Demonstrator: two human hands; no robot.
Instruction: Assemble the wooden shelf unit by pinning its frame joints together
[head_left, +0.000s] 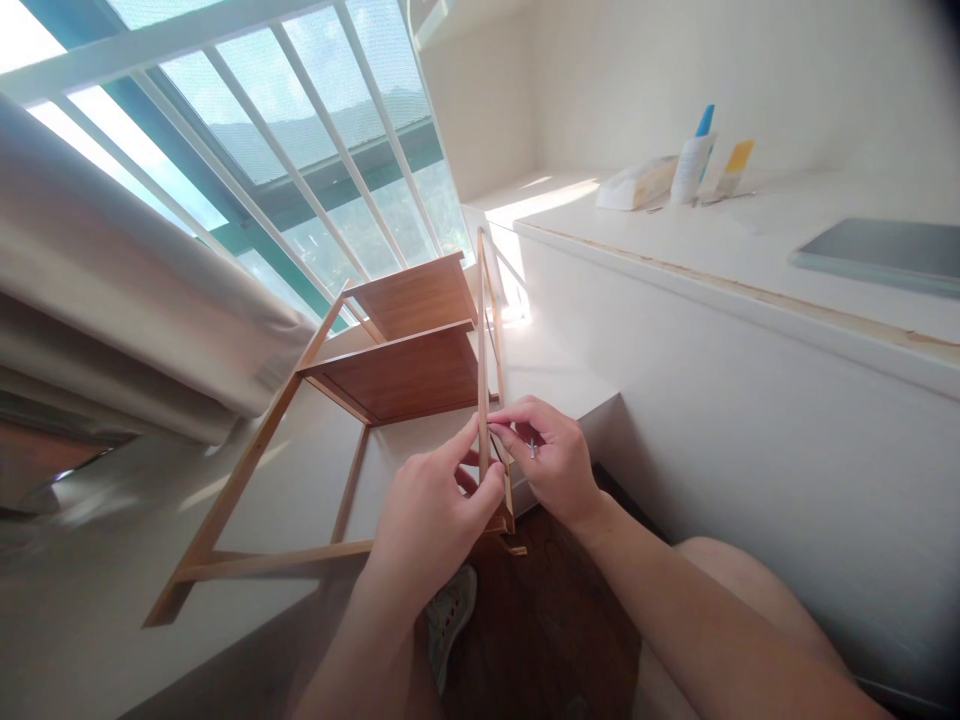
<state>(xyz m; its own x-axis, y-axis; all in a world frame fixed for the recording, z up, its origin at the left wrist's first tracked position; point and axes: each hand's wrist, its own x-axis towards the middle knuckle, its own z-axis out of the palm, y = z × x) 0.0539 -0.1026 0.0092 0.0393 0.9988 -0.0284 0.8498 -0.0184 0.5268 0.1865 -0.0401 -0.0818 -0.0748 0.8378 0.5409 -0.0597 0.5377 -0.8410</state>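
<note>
A wooden shelf rack (405,375) with two brown boards stands in front of me, its light wooden legs slanting. My left hand (442,500) is closed around the rack's upright post (482,340), fingers on one side and thumb on the other. On the post's right side, my right hand (551,455) is closed, with thumb and forefinger pinched against the wood. A small silvery screw-like piece (533,448) pokes out between its curled fingers. Whatever sits at the pinching fingertips is too small to make out.
To the right runs a white ledge (645,240) bearing a white bottle with a blue cap (691,165), a yellow-ended tube (735,168), a white packet (634,185) and a flat grey device (885,255). A barred window (300,130) and a curtain (135,270) are at the left.
</note>
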